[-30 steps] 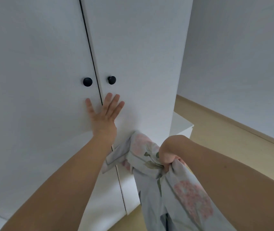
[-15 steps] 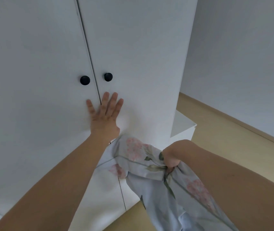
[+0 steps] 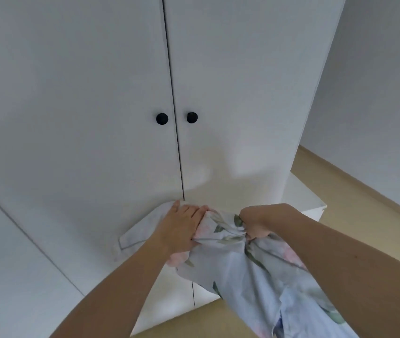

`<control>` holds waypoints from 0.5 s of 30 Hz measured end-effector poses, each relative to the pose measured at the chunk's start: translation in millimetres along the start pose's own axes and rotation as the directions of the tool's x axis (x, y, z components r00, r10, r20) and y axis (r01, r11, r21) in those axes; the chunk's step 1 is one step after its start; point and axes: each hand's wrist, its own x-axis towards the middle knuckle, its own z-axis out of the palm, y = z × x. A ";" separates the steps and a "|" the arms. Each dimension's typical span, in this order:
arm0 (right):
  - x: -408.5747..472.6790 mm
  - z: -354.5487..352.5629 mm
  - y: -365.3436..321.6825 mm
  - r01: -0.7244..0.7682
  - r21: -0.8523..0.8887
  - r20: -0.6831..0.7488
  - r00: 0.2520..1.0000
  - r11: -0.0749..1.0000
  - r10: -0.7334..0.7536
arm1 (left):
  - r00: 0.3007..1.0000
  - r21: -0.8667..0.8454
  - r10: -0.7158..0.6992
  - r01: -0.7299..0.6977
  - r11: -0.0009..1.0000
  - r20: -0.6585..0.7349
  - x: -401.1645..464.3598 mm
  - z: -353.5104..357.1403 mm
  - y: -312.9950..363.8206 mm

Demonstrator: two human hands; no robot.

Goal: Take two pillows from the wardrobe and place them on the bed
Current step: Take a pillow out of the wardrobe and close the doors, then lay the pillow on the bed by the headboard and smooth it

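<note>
My right hand [image 3: 255, 224] is fisted tight around a bunched fold of the floral pillow [image 3: 262, 272], gripping the fabric where it gathers into creases. My left hand [image 3: 181, 228] lies on the same pillow just at nine o'clock of the right one, fingers fairly straight and pressed on the cloth, the fingertips pointing toward twelve o'clock; I cannot tell whether the thumb hooks under the fabric. The two hands sit near each other with a ridge of cloth between them. The pillow is pale blue with pink blooms and green leaves; one flat corner of it sticks out at nine o'clock of my left hand against the wardrobe [image 3: 96, 118], and the rest hangs down toward five o'clock under my right forearm. The wardrobe's two white doors are closed, meeting at a dark seam with two black knobs [image 3: 162, 118] at twelve o'clock of my hands. Tan floor [image 3: 355, 196] runs past at three o'clock, up to a white wall [image 3: 376, 93]
</note>
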 end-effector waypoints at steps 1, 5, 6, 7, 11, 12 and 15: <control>2.2 -5.1 -4.7 0.024 0.009 -0.021 1.000 1.000 -0.023 | 1.000 0.000 -0.027 0.027 1.000 -0.009 -6.9 -4.6 -4.7; 19.9 -28.0 -41.5 0.184 0.023 -0.057 0.982 0.983 -0.183 | 0.978 -0.025 -0.206 0.206 0.978 0.018 -55.7 -21.6 -29.0; 23.9 -34.1 -56.9 0.234 0.013 -0.059 0.971 0.972 -0.233 | 0.965 -0.016 -0.260 0.261 0.965 0.031 -72.2 -25.4 -35.8; 27.6 -39.8 -74.4 0.284 -0.004 -0.060 0.957 0.959 -0.283 | 0.947 -0.006 -0.318 0.319 0.948 0.046 -90.9 -28.6 -42.4; 37.2 -57.9 -161.2 0.472 -0.084 -0.056 0.877 0.878 -0.477 | 0.833 0.051 -0.545 0.542 0.839 0.098 -183.5 -36.3 -59.3; 37.1 -60.0 -187.3 0.509 -0.100 -0.056 0.855 0.855 -0.515 | 0.794 0.071 -0.597 0.593 0.802 0.114 -210.8 -38.2 -61.0; 26.9 -58.4 -275.5 0.625 -0.161 -0.036 0.770 0.764 -0.637 | 0.647 0.129 -0.748 0.737 0.663 0.151 -299.2 -42.4 -59.7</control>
